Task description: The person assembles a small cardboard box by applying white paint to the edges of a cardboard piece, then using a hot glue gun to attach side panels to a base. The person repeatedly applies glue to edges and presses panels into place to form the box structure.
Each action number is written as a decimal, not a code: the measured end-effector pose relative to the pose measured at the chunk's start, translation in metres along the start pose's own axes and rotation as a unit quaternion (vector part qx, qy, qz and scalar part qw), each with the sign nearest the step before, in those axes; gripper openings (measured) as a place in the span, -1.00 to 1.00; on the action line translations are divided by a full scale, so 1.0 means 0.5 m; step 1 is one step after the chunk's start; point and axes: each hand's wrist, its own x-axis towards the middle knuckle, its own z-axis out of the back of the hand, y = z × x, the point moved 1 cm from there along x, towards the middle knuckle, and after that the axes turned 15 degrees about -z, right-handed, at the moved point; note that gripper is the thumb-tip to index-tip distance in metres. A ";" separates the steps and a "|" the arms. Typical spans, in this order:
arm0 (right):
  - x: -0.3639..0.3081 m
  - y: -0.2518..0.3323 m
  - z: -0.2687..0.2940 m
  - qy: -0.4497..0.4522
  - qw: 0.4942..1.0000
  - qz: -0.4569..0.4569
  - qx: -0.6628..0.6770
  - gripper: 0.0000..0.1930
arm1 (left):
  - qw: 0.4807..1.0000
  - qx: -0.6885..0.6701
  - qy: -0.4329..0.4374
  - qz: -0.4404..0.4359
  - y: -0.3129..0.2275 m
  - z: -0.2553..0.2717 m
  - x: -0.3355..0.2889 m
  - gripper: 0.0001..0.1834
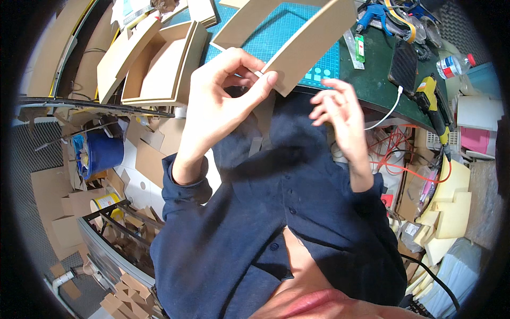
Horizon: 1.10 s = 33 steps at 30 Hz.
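Note:
My left hand (pixel 220 98) pinches the near corner of a tan board frame (pixel 311 45) between thumb and fingers. The frame is made of flat strips joined at an angle, is held tilted up over the table, and its far end runs out of the picture. To the right of it, my right hand (pixel 342 114) hovers with loosely curled fingers apart and nothing in them. Beneath the frame lies a teal cutting mat (pixel 332 58) with a printed grid. An open tan board box (pixel 194 64) stands to the left, a loose-looking panel (pixel 125 61) leaning at its side.
On the dark green table (pixel 374 87) at right are a blue glue gun (pixel 374 17), a black phone (pixel 404 64) with a white cable, a clear bottle (pixel 451 66) and a yellow-black power tool (pixel 427 95). A blue bin (pixel 106 154) and cardboard scraps stand at left.

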 end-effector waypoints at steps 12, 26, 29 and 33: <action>0.015 0.070 -0.050 -0.031 0.988 0.152 -0.025 -0.64 | 0.810 -0.538 -0.229 0.042 0.035 -0.171 -0.036 -0.79; 0.084 0.098 0.002 -0.064 0.858 0.169 -0.480 -0.71 | 0.791 -0.548 -0.242 0.123 0.134 -0.264 -0.132 -0.56; 0.110 0.087 0.016 -0.038 0.876 0.182 -0.446 -0.72 | 0.835 -0.478 -0.228 0.152 0.138 -0.253 -0.130 -0.52; 0.117 0.073 0.025 -0.038 0.879 0.188 -0.436 -0.76 | 0.938 -0.291 -0.063 0.177 0.143 -0.201 -0.135 -0.64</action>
